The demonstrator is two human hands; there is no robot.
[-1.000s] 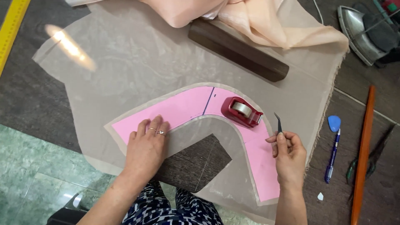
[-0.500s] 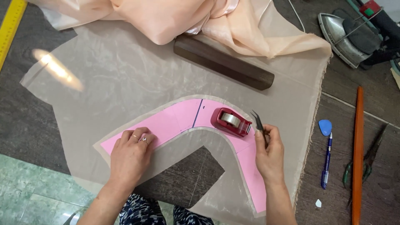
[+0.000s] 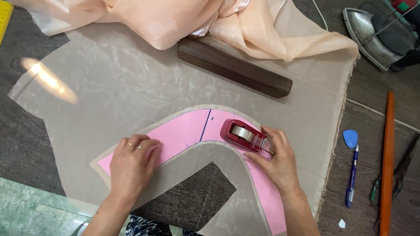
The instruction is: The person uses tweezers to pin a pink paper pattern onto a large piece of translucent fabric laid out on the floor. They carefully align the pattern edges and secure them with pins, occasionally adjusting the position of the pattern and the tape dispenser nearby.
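Hands rest on a curved pink paper pattern (image 3: 188, 133) that lies on a sheet of sheer beige fabric (image 3: 131, 87) spread over the dark counter (image 3: 26, 144). The left hand (image 3: 130, 165) lies flat and open on the left arm of the pattern, fingers spread a little, pressing it down; a ring shows on one finger. The right hand (image 3: 278, 161) sits at the bend of the pattern, its fingers touching the right end of a red tape dispenser (image 3: 243, 134) that stands on the pink paper. Something thin and dark pokes out beside the fingers, but I cannot tell whether that hand pinches it or how firmly it grips the dispenser. The two hands are well apart, one on each arm of the curve.

A cut strip of the sheer fabric follows the pattern's outline, and a notch in the cloth bares the counter between the wrists. Beyond the pattern a dark wooden block (image 3: 234, 67) lies on the sheer sheet, with bunched peach fabric (image 3: 175, 19) touching its far side. At the right, off the cloth, lie a blue tailor's chalk (image 3: 350, 138), a blue pen (image 3: 351, 177) just below it, a long orange ruler (image 3: 386, 161) and dark scissors (image 3: 400, 168). An iron (image 3: 372, 30) stands at the top right corner.
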